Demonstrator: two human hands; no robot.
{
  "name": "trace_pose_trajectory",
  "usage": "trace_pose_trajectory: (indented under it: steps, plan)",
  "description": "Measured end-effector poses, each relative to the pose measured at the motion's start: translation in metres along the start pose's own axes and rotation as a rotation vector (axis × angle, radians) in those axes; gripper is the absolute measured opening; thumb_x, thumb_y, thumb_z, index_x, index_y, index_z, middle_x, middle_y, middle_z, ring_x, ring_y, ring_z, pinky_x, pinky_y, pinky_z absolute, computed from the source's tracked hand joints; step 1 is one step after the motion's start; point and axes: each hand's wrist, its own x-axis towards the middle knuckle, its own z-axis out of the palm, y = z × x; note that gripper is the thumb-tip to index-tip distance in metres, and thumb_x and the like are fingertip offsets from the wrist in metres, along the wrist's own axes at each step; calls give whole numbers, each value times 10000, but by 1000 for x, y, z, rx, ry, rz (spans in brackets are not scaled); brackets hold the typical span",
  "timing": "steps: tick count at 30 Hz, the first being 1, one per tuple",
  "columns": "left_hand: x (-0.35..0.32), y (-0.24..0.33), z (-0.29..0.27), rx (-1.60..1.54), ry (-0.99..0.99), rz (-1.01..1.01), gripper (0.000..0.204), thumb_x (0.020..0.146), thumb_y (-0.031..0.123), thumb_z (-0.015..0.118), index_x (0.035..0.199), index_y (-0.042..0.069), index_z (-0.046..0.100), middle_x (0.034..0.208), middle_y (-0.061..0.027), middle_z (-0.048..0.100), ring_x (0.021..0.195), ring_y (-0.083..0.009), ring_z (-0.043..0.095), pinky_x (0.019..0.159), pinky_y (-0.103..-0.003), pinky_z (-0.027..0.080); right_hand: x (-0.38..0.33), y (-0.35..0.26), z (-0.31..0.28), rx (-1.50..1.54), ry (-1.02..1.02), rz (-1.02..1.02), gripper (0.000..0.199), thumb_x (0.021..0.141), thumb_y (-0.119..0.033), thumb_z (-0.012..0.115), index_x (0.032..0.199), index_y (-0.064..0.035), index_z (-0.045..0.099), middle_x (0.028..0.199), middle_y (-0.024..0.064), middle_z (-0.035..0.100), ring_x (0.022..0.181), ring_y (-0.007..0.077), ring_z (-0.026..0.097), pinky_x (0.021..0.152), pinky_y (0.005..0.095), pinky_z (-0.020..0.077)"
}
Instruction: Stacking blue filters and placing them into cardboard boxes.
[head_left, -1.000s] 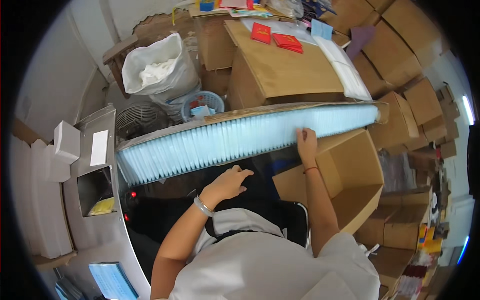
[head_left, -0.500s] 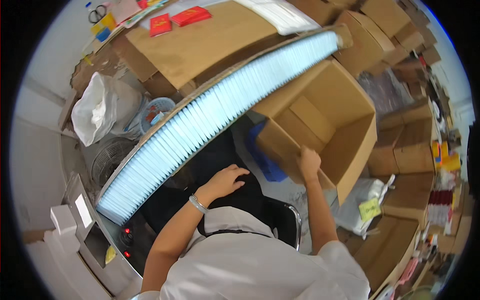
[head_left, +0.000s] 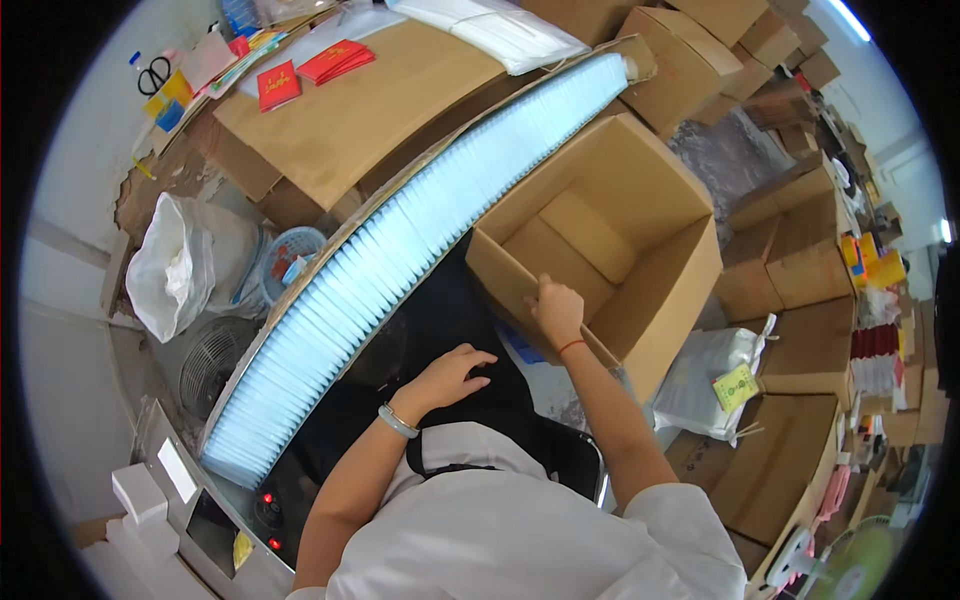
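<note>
Cardboard box, brown and open at the top, sits at one o'clock from the wearer's body, tilted, its inside bare to view. Nearest, at eleven o'clock, the left hand is over the black-clad lap, its grip loose and holding nothing, fingers slightly bent; whether it touches the cloth I cannot tell. A pale bangle rings that wrist. Just past twelve, the right hand has its grip closed on the box's near edge, below a red cord.

At nine o'clock, two red lights glow beside a metal table. A plastic-wrapped package with a yellow-green label lies at two o'clock, and another open carton stands at three.

Farther out, a long row of light-blue packets, set closely on edge, curves from between nine and ten round to twelve, its far part just beside the box. Beyond it, toward ten, are a wire-caged fan and a white sack, with a blue basket nearer eleven.

Farthest, at eleven o'clock, red envelopes lie on a broad cardboard surface; between one and two, brown cartons are stacked.
</note>
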Motion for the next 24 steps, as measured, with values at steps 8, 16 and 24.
trace_pose_trajectory:
  steps: [8,16,24]
  plan:
    - [12,2,-8,38,-15,-69,350,888,147,683,1231,106,624,1030,-127,561,929,-259,611,831,-335,506,-11,6,2,21,-3,4,339,768,-306,768,915,-76,568,749,172,676,727,371,678,635,464,541]
    - [3,-15,-11,24,157,-108,348,887,158,683,1218,74,617,985,-135,607,863,-279,635,775,-342,516,-16,-14,-18,95,-243,-113,280,832,-301,711,901,-58,591,789,183,685,737,375,679,659,480,532]
    - [20,2,-8,53,315,-176,358,846,137,678,1193,75,614,1057,-147,595,912,-326,636,796,-375,531,181,-77,-26,648,389,-347,410,911,-368,645,1009,28,601,960,201,612,893,393,558,804,468,450]
